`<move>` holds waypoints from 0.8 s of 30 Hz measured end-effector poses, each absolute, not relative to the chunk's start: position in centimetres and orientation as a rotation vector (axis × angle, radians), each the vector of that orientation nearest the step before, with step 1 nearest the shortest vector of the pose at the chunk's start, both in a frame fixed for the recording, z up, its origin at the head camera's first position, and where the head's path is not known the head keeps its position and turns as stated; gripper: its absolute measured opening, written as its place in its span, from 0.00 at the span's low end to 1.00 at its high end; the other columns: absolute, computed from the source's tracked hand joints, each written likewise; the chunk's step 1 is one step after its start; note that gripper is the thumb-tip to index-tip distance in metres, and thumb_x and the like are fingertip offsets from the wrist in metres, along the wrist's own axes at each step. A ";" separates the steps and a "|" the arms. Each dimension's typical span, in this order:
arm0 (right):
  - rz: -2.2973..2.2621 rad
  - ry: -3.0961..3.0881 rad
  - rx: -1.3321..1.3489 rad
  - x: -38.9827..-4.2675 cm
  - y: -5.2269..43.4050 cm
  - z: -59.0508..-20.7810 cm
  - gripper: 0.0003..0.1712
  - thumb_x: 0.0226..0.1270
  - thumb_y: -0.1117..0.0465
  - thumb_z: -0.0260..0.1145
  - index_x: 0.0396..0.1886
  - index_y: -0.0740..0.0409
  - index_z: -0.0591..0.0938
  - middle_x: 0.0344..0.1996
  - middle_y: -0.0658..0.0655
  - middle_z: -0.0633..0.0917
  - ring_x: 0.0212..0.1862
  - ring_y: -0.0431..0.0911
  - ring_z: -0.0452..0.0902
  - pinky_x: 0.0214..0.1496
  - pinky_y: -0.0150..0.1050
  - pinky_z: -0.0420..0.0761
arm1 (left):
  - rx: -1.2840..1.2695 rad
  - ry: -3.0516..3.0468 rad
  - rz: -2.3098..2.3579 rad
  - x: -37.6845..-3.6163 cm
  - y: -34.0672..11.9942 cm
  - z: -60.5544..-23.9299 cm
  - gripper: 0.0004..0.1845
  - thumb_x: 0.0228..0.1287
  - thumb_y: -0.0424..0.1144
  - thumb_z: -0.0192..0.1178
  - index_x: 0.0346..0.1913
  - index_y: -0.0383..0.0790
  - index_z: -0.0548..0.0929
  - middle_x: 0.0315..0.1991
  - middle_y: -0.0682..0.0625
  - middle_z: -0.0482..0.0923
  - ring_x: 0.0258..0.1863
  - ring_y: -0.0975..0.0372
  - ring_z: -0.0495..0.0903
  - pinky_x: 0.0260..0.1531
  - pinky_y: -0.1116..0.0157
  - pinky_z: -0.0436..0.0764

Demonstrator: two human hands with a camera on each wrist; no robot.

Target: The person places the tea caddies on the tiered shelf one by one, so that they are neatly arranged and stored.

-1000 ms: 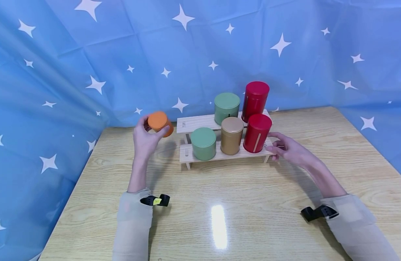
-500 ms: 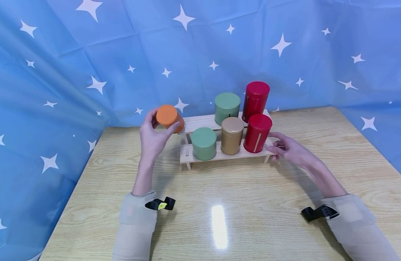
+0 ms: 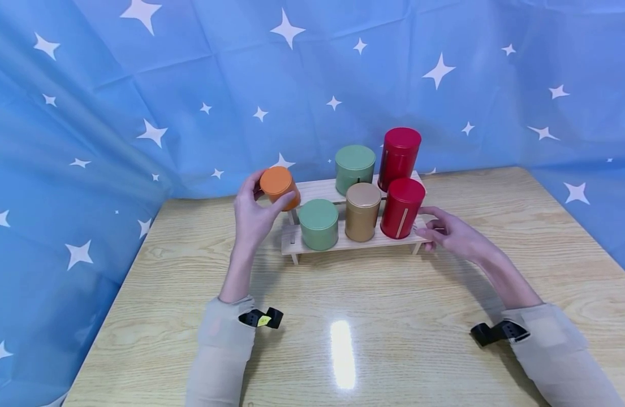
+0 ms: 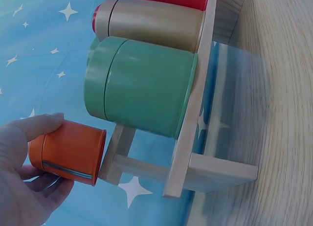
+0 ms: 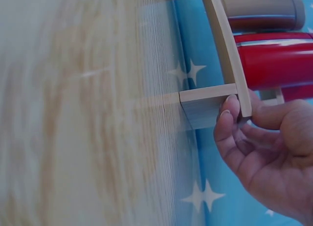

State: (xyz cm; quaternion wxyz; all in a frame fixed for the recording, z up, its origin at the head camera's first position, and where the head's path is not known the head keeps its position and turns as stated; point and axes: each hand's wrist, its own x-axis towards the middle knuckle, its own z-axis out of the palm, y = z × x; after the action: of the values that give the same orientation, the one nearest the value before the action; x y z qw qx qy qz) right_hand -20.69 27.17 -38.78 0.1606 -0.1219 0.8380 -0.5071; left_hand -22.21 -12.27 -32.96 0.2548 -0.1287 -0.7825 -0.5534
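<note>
My left hand (image 3: 256, 217) grips a small orange tin (image 3: 278, 183) between thumb and fingers, at the left end of the upper step of a two-step wooden rack (image 3: 319, 190). In the left wrist view the tin (image 4: 73, 150) has its base close to the wood; whether they touch I cannot tell. On the right, my right hand (image 3: 452, 234) pinches the end of the lower step, its fingers under the board (image 5: 227, 55) and its thumb over it. A green tin (image 3: 318, 225), a gold tin (image 3: 362, 212) and a red tin (image 3: 402, 209) stand on the lower step.
The upper step also bears a green tin (image 3: 355, 167) and a tall red tin (image 3: 399, 158). A blue curtain with white stars (image 3: 231, 73) hangs right behind the rack. Both forearms lie over the light wooden table (image 3: 373, 299).
My left hand has carried the orange tin rightward, from beside the rack to over the upper step's left end. It rose, then came down slightly. My right hand has stayed on the lower step.
</note>
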 end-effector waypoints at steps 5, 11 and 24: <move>-1.455 2.389 -0.355 -20.7 27.3 -38.9 0.38 0.65 0.58 0.59 0.69 0.58 0.52 0.38 0.67 0.73 0.34 0.58 0.77 0.40 0.44 0.79 | -0.361 -2.126 -1.521 -22.8 -11.8 -33.1 0.33 0.44 0.42 0.73 0.55 0.37 0.73 0.47 0.49 0.74 0.46 0.62 0.74 0.47 0.66 0.74; -1.457 2.390 -0.362 -20.7 27.3 -38.9 0.38 0.65 0.58 0.59 0.69 0.58 0.53 0.38 0.66 0.73 0.34 0.58 0.77 0.40 0.44 0.79 | -0.351 -2.184 -1.529 -23.6 -10.7 -32.4 0.34 0.44 0.43 0.73 0.56 0.38 0.73 0.47 0.49 0.74 0.46 0.62 0.73 0.46 0.66 0.74; -1.472 2.383 -0.350 -20.6 27.2 -38.8 0.37 0.65 0.58 0.59 0.69 0.59 0.54 0.37 0.67 0.72 0.33 0.58 0.77 0.41 0.42 0.80 | -0.330 -2.331 -1.581 -25.1 -8.5 -31.9 0.33 0.46 0.41 0.71 0.58 0.40 0.71 0.47 0.51 0.74 0.45 0.63 0.74 0.44 0.68 0.74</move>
State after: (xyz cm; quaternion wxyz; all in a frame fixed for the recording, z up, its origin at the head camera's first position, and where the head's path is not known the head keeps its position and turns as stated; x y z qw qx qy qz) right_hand -20.62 27.17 -38.77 0.1588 -0.1225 0.8334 -0.5150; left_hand -25.14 -8.49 -31.86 0.1523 -0.1151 -0.8123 -0.5511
